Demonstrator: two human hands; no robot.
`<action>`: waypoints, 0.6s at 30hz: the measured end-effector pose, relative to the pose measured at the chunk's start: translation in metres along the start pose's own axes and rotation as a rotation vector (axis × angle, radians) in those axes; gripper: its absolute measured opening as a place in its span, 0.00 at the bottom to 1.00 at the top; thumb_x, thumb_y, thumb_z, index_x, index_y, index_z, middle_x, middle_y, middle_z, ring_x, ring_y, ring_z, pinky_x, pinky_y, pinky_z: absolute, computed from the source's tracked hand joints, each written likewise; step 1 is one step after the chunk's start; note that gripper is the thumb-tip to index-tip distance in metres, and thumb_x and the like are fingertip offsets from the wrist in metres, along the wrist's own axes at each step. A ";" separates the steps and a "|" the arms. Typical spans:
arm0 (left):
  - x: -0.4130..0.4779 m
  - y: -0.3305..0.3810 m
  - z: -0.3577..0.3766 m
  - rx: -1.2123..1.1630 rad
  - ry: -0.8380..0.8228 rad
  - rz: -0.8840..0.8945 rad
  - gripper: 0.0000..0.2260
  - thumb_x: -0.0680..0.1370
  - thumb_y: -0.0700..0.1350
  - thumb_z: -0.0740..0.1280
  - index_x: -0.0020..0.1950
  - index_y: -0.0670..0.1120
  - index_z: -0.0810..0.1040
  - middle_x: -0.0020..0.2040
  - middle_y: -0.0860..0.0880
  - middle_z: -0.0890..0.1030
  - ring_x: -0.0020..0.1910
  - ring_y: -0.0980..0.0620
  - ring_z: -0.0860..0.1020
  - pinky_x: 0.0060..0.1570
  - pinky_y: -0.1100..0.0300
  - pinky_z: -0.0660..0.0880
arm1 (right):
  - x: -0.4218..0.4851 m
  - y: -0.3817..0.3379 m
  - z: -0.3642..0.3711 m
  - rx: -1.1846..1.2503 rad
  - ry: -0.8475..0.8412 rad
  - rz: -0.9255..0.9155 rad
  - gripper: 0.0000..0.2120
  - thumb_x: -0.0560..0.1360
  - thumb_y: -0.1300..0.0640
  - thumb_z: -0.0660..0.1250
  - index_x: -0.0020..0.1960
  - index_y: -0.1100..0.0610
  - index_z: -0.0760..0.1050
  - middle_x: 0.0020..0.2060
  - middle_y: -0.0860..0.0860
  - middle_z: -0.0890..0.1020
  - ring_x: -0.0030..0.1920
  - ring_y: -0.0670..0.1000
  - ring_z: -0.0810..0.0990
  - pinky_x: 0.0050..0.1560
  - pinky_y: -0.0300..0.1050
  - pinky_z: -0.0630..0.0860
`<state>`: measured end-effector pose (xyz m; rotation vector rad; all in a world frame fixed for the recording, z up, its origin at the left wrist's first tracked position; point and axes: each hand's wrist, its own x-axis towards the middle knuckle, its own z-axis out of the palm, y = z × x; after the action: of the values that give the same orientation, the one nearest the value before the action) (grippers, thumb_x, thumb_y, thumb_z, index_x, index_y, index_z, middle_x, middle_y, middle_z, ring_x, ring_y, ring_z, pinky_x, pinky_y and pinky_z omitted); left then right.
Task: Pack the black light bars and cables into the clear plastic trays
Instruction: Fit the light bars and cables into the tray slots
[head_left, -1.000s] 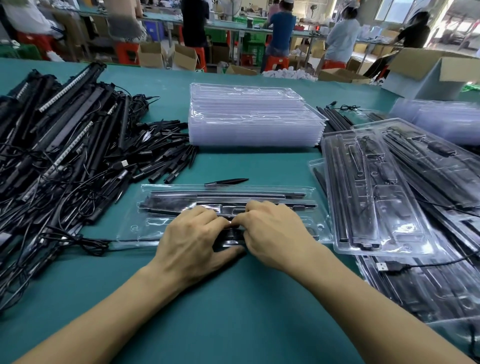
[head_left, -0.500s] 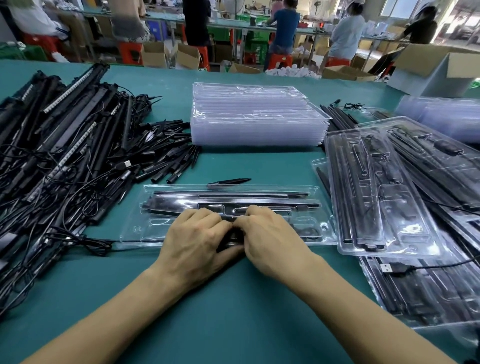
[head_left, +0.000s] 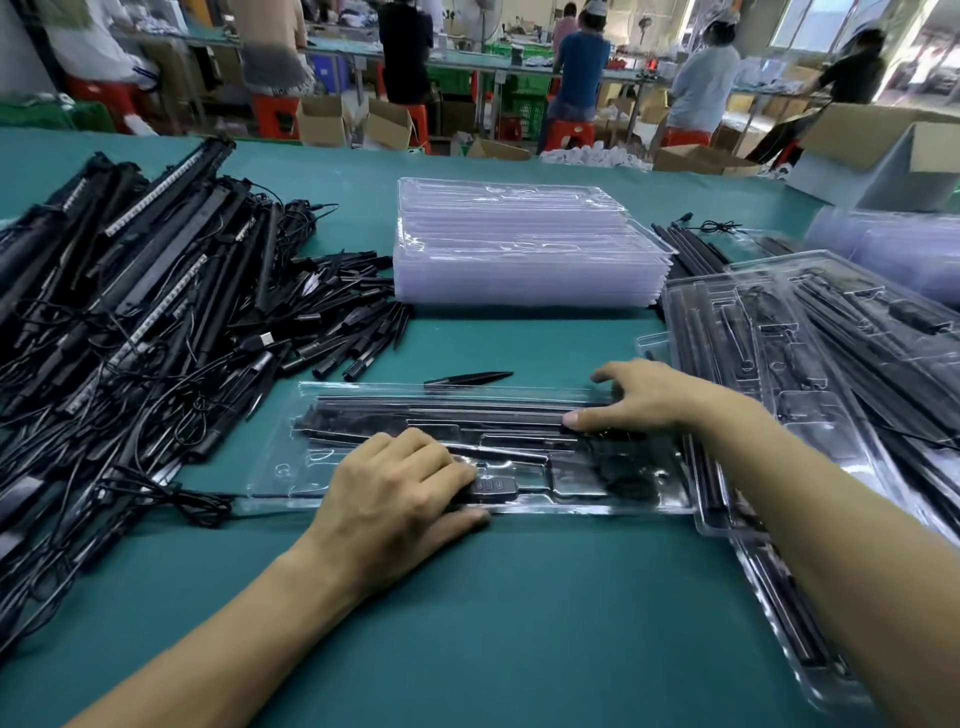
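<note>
Left hand (head_left: 395, 483) is seen in the head view with fingers bent over the small button controller (head_left: 491, 486). Fingertips are set on it and the thumb is laid along the near rim of the clear tray (head_left: 283, 470), so the controller is pinched down into its pocket. Right hand (head_left: 644, 400) is spread nearly flat at the tray's right end, nothing gripped. Its thumb is pressed on the light bars (head_left: 441, 413) and its fingers are reached to the far rim.

The bars are lain lengthwise in the far slots of this tray. A dark cable bundle (head_left: 623, 470) is seated in the right near pocket. The tray is placed on the green table (head_left: 519, 623), between the loose pile of bars and cables (head_left: 130, 291) at left and the filled trays (head_left: 779, 374) at right. The stack of empty trays (head_left: 519, 249) is kept behind it.

Step judged: final seating of parts, tray nearly packed. Next, firm downward pressure is called for along bars and controller until flush. Then the tray is likely to be shifted right and a fresh one drawn from the stack.
</note>
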<state>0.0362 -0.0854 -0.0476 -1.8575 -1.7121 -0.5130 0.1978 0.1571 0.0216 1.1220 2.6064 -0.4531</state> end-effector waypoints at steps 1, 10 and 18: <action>0.000 0.000 0.000 0.020 -0.002 0.016 0.16 0.77 0.60 0.65 0.46 0.48 0.83 0.39 0.52 0.80 0.40 0.48 0.79 0.34 0.55 0.73 | 0.002 0.000 -0.004 -0.001 -0.004 -0.014 0.43 0.63 0.27 0.67 0.68 0.53 0.72 0.65 0.54 0.76 0.62 0.55 0.75 0.64 0.48 0.71; 0.003 -0.004 -0.007 0.023 0.023 0.016 0.21 0.75 0.65 0.67 0.51 0.49 0.84 0.44 0.52 0.82 0.43 0.47 0.80 0.40 0.52 0.74 | -0.002 0.011 -0.027 0.318 0.059 -0.313 0.20 0.62 0.37 0.73 0.44 0.51 0.77 0.34 0.46 0.80 0.37 0.47 0.76 0.40 0.41 0.71; 0.021 -0.055 -0.046 0.043 0.106 -0.651 0.36 0.68 0.70 0.66 0.71 0.52 0.71 0.69 0.42 0.70 0.67 0.41 0.68 0.63 0.43 0.66 | -0.015 0.022 -0.043 0.560 0.124 -0.420 0.16 0.65 0.44 0.74 0.46 0.54 0.81 0.36 0.53 0.85 0.36 0.44 0.79 0.39 0.37 0.75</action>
<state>-0.0120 -0.0961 0.0084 -1.1844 -2.2172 -0.7951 0.2192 0.1784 0.0625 0.7365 2.9153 -1.3030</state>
